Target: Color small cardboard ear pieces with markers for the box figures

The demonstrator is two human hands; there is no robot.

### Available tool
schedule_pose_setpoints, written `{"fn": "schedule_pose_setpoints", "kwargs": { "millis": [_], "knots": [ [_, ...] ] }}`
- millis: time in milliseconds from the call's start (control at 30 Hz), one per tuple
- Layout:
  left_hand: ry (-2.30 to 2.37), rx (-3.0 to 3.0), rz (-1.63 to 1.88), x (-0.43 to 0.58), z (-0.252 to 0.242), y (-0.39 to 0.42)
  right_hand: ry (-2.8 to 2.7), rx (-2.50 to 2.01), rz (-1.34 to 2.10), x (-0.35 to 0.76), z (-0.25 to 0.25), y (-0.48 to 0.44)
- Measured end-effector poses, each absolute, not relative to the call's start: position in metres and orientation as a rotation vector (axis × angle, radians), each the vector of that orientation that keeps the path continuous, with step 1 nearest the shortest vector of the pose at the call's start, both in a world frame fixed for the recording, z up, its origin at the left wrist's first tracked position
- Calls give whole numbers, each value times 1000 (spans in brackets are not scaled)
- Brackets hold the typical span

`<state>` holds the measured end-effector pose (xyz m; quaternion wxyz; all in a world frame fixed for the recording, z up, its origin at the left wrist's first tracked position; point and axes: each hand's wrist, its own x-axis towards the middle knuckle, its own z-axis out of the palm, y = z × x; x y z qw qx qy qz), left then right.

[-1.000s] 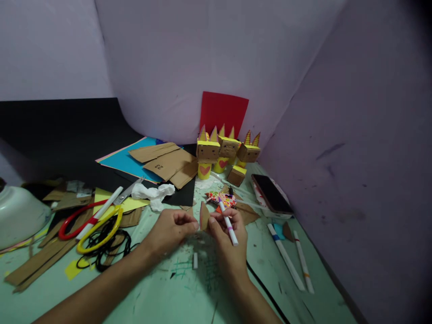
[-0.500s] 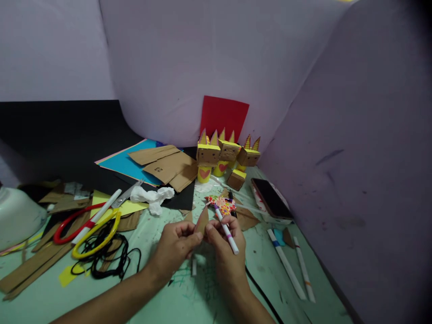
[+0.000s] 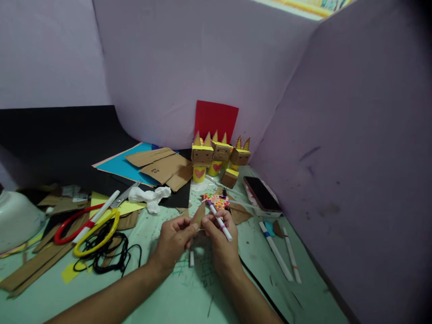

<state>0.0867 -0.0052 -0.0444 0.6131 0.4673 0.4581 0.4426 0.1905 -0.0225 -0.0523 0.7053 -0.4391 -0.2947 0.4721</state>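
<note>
My left hand (image 3: 173,238) and my right hand (image 3: 218,240) meet over the green table (image 3: 168,297), both pinching a small pointed brown cardboard piece (image 3: 198,215) held upright between them. A white marker with a pink band (image 3: 220,222) also lies gripped in the fingers of my right hand, tip pointing away. Just beyond the hands lies a small colourful patterned piece (image 3: 218,200). A white marker cap (image 3: 191,258) rests on the table under my hands.
Three cardboard box figures with pointed ears (image 3: 219,155) stand at the back before red paper (image 3: 216,119). A phone (image 3: 262,194) and two markers (image 3: 281,254) lie right. Scissors with red and yellow handles (image 3: 91,222), black cord (image 3: 108,256), cardboard strips and a white bowl (image 3: 16,220) lie left.
Both hands have stayed together on the cardboard piece, turning it slightly. The camera has shifted a little, so the scene sits slightly left and lower.
</note>
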Motion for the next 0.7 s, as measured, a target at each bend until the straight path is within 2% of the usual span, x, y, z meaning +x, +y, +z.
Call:
{"fn": "schedule_pose_setpoints", "kwargs": {
  "millis": [300,533,700],
  "knots": [
    [1036,1005,1096,84,-47,0,-561,-1000,993,201,-47,-20],
    [1061,977,1079,84,-51,5,-593,-1017,806,215,-40,-23],
    [1064,956,1068,83,-52,6,-597,-1023,822,215,-44,-22]
  ]
}}
